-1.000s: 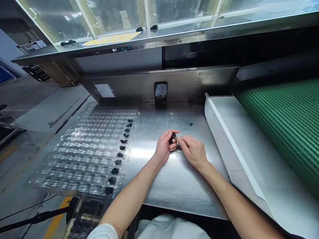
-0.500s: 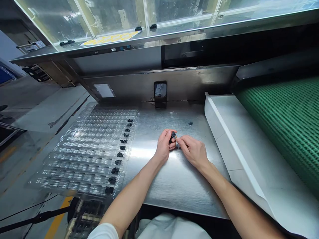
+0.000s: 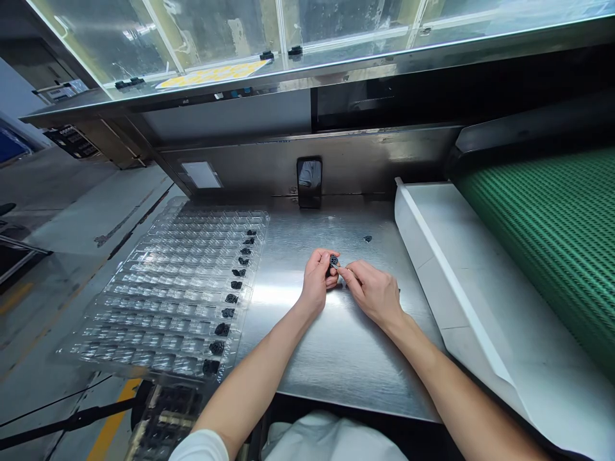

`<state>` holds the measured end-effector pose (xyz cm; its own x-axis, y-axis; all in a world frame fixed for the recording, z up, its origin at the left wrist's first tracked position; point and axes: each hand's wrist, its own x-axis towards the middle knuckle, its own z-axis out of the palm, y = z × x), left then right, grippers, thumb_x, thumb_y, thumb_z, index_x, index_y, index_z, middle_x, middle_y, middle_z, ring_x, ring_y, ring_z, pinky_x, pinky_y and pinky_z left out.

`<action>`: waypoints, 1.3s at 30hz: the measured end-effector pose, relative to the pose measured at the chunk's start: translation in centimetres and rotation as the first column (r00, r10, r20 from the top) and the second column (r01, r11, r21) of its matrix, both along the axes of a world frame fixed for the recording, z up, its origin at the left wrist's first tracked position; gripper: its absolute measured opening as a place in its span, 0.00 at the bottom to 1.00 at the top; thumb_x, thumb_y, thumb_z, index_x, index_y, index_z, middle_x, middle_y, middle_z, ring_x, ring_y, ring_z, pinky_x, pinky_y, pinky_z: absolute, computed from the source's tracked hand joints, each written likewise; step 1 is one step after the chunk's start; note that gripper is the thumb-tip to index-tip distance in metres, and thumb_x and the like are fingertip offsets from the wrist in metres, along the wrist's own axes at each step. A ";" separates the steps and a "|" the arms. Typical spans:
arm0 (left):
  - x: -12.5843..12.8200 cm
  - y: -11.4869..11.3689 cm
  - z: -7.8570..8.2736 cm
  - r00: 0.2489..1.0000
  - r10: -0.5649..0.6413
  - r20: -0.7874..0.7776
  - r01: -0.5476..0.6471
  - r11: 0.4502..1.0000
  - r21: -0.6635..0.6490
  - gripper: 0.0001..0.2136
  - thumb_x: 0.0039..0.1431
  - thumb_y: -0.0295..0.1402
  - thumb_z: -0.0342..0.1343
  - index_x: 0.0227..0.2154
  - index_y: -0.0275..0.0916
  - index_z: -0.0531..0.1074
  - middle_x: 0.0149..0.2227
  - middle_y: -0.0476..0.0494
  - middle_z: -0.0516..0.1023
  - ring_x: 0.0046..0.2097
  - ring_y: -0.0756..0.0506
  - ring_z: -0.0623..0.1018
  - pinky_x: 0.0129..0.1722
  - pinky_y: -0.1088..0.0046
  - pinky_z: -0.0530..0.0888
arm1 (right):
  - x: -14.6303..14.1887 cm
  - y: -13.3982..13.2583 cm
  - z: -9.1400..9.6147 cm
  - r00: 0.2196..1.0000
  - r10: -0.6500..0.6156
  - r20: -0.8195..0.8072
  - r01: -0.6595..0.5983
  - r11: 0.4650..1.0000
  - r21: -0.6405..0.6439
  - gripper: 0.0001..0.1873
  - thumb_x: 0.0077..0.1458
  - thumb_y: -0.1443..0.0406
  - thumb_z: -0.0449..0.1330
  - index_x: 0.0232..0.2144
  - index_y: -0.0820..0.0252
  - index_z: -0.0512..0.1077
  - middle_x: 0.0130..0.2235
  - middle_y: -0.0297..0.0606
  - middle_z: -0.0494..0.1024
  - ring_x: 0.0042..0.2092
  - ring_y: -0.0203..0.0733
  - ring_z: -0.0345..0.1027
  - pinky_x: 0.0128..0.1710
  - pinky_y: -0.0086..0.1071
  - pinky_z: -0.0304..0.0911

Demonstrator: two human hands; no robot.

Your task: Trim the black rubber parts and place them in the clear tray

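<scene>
My left hand (image 3: 318, 276) is closed around a small black plastic part (image 3: 333, 260), whose round ribbed face points up. Close beside it, my right hand (image 3: 372, 289) pinches with thumb and forefinger at the edge of that part. Whatever lies between those right fingertips is too small to make out. Both hands are over the middle of the metal table (image 3: 331, 358). To the left, a clear plastic tray (image 3: 163, 282) has a column of similar black parts (image 3: 231, 298) along its right side.
A phone (image 3: 309, 182) leans upright against the back panel. On the table lies a small dark piece (image 3: 368, 239). A white trough (image 3: 461, 307) borders the right side, with a green conveyor belt (image 3: 542, 218) beyond it.
The fingertips of my right hand have shifted slightly left against the black part. My left hand keeps its hold almost unmoved.
</scene>
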<state>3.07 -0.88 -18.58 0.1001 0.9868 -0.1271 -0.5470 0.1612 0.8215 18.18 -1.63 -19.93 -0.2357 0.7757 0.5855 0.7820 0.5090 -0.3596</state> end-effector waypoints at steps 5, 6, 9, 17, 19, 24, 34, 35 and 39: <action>0.0 0.0 0.1 1.000 -0.004 -0.015 0.004 1.000 0.004 0.27 0.54 0.57 0.68 0.40 0.38 0.70 0.22 0.57 0.64 0.19 0.58 0.55 0.20 0.81 0.50 | 0.0 0.0 0.0 1.000 -0.010 0.000 0.010 1.000 0.014 0.30 0.77 0.50 0.48 0.28 0.60 0.72 0.27 0.34 0.71 0.26 0.33 0.59 0.27 0.31 0.45; 0.0 0.0 0.2 1.000 -0.007 -0.018 0.007 1.000 0.002 0.27 0.54 0.57 0.68 0.40 0.38 0.70 0.22 0.57 0.64 0.19 0.58 0.55 0.20 0.81 0.50 | 0.0 0.0 0.0 1.000 -0.008 0.006 0.008 1.000 0.015 0.30 0.77 0.50 0.48 0.28 0.60 0.72 0.27 0.34 0.71 0.26 0.33 0.58 0.27 0.31 0.45; -0.1 0.0 0.2 1.000 -0.009 -0.011 0.009 1.000 0.009 0.27 0.54 0.57 0.69 0.40 0.38 0.70 0.23 0.56 0.64 0.19 0.58 0.56 0.20 0.81 0.50 | 0.1 0.0 0.1 1.000 -0.012 0.012 0.012 1.000 0.027 0.30 0.77 0.50 0.48 0.28 0.60 0.72 0.26 0.33 0.71 0.26 0.33 0.59 0.27 0.31 0.46; 0.0 0.0 0.1 1.000 0.010 -0.001 -0.010 1.000 0.007 0.28 0.54 0.57 0.69 0.40 0.37 0.70 0.23 0.56 0.64 0.19 0.58 0.56 0.20 0.82 0.51 | 0.1 0.1 0.0 1.000 0.005 -0.007 -0.005 1.000 0.024 0.30 0.78 0.50 0.47 0.28 0.60 0.72 0.26 0.32 0.70 0.26 0.33 0.59 0.28 0.31 0.47; -0.1 -0.1 0.1 1.000 0.008 0.001 -0.008 1.000 0.014 0.27 0.54 0.57 0.68 0.40 0.37 0.70 0.23 0.56 0.64 0.20 0.58 0.56 0.20 0.81 0.50 | 0.2 0.1 0.1 1.000 -0.017 -0.019 0.017 1.000 0.013 0.30 0.78 0.50 0.47 0.29 0.60 0.72 0.26 0.32 0.70 0.26 0.33 0.59 0.27 0.32 0.46; 0.1 0.1 0.1 1.000 -0.007 0.006 0.007 1.000 0.008 0.26 0.55 0.56 0.67 0.40 0.38 0.70 0.23 0.56 0.64 0.19 0.57 0.55 0.20 0.81 0.50 | 0.4 0.1 0.4 0.999 -0.012 -0.029 0.011 0.999 -0.042 0.29 0.77 0.50 0.48 0.29 0.59 0.73 0.27 0.33 0.72 0.27 0.33 0.61 0.29 0.32 0.48; 0.0 0.4 0.7 0.987 -0.151 0.045 0.154 0.987 -0.056 0.27 0.49 0.54 0.70 0.39 0.40 0.66 0.24 0.56 0.65 0.18 0.57 0.57 0.19 0.79 0.47 | 0.8 0.9 1.3 0.982 0.083 -0.171 -0.050 0.981 0.190 0.18 0.72 0.53 0.59 0.37 0.60 0.74 0.30 0.35 0.75 0.30 0.37 0.68 0.31 0.30 0.59; -0.1 0.4 0.8 0.989 -0.147 0.030 0.149 0.987 -0.067 0.28 0.48 0.53 0.72 0.38 0.40 0.65 0.24 0.57 0.66 0.18 0.58 0.57 0.19 0.79 0.47 | 0.8 1.0 1.3 0.978 0.088 -0.189 -0.046 0.975 0.217 0.15 0.71 0.55 0.59 0.37 0.61 0.74 0.30 0.36 0.75 0.29 0.37 0.68 0.31 0.30 0.59; -0.3 0.7 0.8 0.995 -0.102 -0.017 0.100 0.992 -0.075 0.27 0.46 0.50 0.73 0.36 0.40 0.64 0.23 0.58 0.66 0.18 0.58 0.56 0.19 0.79 0.47 | 1.0 1.3 1.1 0.975 0.088 -0.206 -0.027 0.960 0.280 0.13 0.70 0.59 0.59 0.36 0.61 0.75 0.30 0.38 0.76 0.30 0.40 0.70 0.31 0.32 0.60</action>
